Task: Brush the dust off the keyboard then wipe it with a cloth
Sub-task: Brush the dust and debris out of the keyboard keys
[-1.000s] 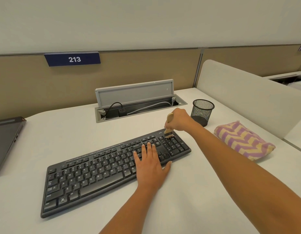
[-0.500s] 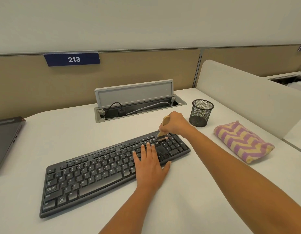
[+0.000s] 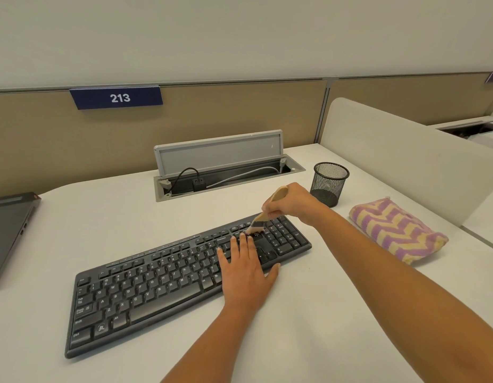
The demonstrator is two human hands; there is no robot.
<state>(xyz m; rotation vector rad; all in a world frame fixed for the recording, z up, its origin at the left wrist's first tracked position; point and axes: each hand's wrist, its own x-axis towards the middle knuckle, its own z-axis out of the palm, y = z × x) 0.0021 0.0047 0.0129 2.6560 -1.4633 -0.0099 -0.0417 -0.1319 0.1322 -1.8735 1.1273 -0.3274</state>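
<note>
Brush (image 3: pixel 262 216) shifted left, right hand (image 3: pixel 292 203) clamped on it, left hand (image 3: pixel 246 270) flat on keyboard (image 3: pixel 145 294), mesh cup (image 3: pixel 329 183) behind

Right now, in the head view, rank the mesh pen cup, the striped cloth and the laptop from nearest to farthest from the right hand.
Measured from the right hand, which holds the brush:
1. mesh pen cup, just to the hand's right and slightly behind it.
2. striped cloth, farther out to the right.
3. laptop, far off at the left edge of the view.
</note>
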